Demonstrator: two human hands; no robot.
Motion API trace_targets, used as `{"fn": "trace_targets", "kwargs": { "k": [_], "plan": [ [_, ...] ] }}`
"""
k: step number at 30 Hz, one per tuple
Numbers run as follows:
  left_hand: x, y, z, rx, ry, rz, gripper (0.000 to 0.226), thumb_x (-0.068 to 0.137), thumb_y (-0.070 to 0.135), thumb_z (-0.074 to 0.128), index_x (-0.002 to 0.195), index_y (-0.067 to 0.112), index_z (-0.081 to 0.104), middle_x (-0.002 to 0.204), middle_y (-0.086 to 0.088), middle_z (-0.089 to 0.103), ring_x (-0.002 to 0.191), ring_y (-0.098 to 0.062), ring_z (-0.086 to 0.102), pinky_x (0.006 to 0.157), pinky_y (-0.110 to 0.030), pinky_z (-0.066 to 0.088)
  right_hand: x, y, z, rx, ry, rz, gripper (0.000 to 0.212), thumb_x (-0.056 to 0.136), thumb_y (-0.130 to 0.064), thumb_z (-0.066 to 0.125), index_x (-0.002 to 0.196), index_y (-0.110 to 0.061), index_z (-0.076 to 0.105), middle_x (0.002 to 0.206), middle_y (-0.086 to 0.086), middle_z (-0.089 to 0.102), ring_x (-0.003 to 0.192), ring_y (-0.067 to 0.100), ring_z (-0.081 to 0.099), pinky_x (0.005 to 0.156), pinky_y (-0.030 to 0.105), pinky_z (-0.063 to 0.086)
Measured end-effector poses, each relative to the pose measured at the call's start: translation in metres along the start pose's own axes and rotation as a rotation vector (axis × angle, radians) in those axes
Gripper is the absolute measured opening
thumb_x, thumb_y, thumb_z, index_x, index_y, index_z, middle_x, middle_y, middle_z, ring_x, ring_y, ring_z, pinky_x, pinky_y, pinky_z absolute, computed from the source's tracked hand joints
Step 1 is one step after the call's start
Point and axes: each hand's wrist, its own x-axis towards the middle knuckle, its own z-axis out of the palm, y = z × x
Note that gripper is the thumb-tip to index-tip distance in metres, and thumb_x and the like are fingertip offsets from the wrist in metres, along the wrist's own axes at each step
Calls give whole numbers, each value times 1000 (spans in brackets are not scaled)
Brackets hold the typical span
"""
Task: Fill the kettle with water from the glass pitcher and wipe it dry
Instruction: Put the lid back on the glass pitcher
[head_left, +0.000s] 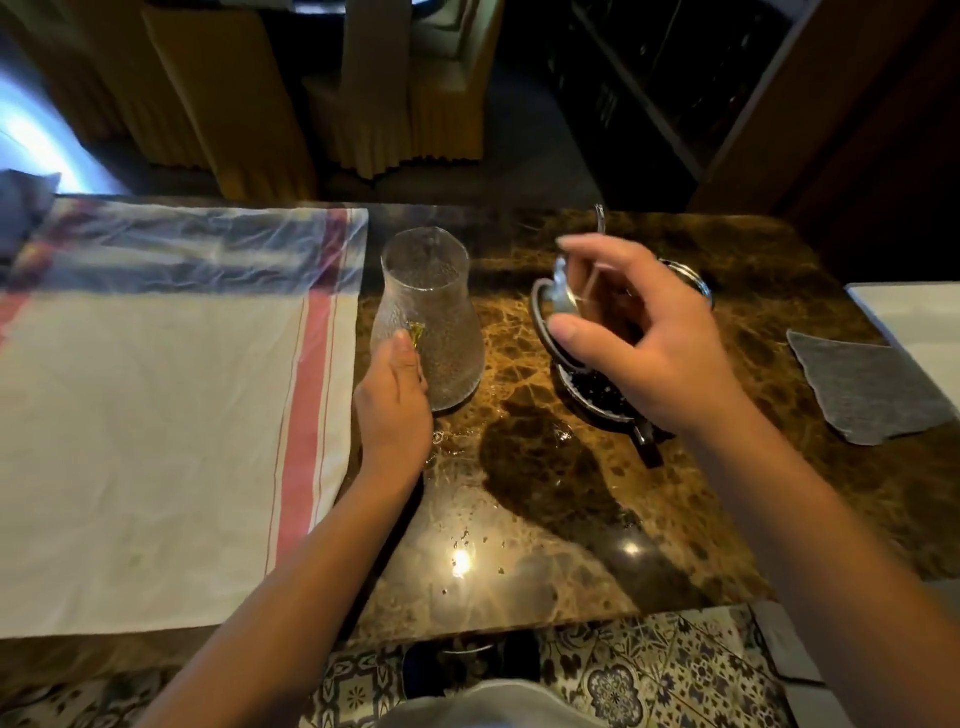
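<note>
Kettle (597, 384) on the bench (545, 493), right of centre, dark, largely hidden behind the right hand (639, 332). Lid (563, 288), shiny, pinched between thumb and curled fingers of that hand, held above the kettle's rim. Glass pitcher (428, 317) just left of the kettle, upright on the marble top, textured, looking empty. Left hand (395, 400) against the pitcher's lower side, fingers wrapped part-way round it. Small water drops (462, 540) on the bench nearer the body. Grey cloth (867, 395) lying flat far right, well apart from the kettle. White towel with red stripes (156, 415) spread across the left half. Patterned tile floor (623, 675) below the edge.
</note>
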Motion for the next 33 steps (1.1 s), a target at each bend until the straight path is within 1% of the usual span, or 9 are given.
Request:
{"fn": "trace_targets", "kwargs": {
  "k": [3, 6, 9, 12, 14, 18, 22, 28, 33],
  "plan": [
    [1, -3, -1, -26, -15, -12, 55, 107, 54, 27, 91, 10, 56, 81, -16, 60, 73, -25, 60, 65, -49, 52, 40, -8, 27, 3, -31, -71, 54, 91, -42, 71, 141, -26, 58, 126, -16, 58, 112, -1, 57, 88, 5, 41],
    [3, -2, -4, -64, -57, -41, 50, 106, 53, 28, 97, 15, 59, 86, -4, 63, 77, -8, 62, 70, -36, 53, 69, -12, 53, 1, -57, -121, 60, 87, -46, 75, 139, -23, 58, 129, -11, 58, 116, 11, 58, 87, 7, 45],
    [3, 0, -6, -80, -100, -61, 41, 109, 43, 29, 103, 19, 61, 96, -5, 66, 86, -3, 63, 78, -29, 52, 89, -12, 74, -27, -73, -183, 56, 88, -44, 78, 137, -25, 59, 130, -13, 56, 118, 6, 54, 92, 9, 46],
    [1, 5, -7, -102, -112, -87, 38, 110, 36, 30, 86, 20, 54, 79, -3, 54, 68, 1, 51, 67, -24, 45, 102, -5, 92, -91, -61, -238, 48, 90, -44, 76, 133, -27, 63, 134, -10, 61, 122, 11, 56, 102, 36, 53],
    [1, 8, -6, -108, -112, -74, 41, 110, 39, 30, 77, 20, 48, 70, 3, 46, 60, 1, 45, 59, -16, 39, 107, 1, 96, -135, -44, -233, 49, 91, -47, 73, 135, -30, 62, 138, -8, 60, 126, 15, 54, 102, 44, 52],
    [2, 7, -5, -119, -117, -58, 42, 109, 39, 31, 75, 21, 46, 68, 6, 44, 59, 0, 44, 57, -16, 38, 108, 4, 94, -217, -84, -253, 49, 93, -51, 68, 138, -31, 62, 144, -4, 56, 132, 18, 50, 104, 40, 50],
    [3, 3, -5, -96, -113, -52, 41, 110, 36, 31, 74, 23, 46, 68, 7, 45, 59, -1, 44, 62, -30, 40, 114, -4, 94, -381, -178, -336, 49, 95, -55, 64, 139, -35, 63, 148, -1, 55, 136, 22, 47, 101, 35, 45],
    [3, 3, -4, -78, -101, -9, 43, 110, 38, 31, 71, 25, 44, 63, 10, 42, 55, -3, 41, 54, -18, 32, 130, -9, 101, -516, -208, -359, 48, 96, -58, 60, 139, -36, 62, 149, 1, 55, 137, 28, 47, 105, 44, 45],
    [4, 1, -3, -65, -100, -6, 42, 110, 39, 31, 72, 25, 44, 64, 9, 42, 56, -3, 41, 56, -22, 34, 119, 1, 116, -590, -199, -412, 48, 98, -57, 57, 141, -35, 59, 151, 1, 53, 139, 31, 44, 109, 48, 42]
  ]
}}
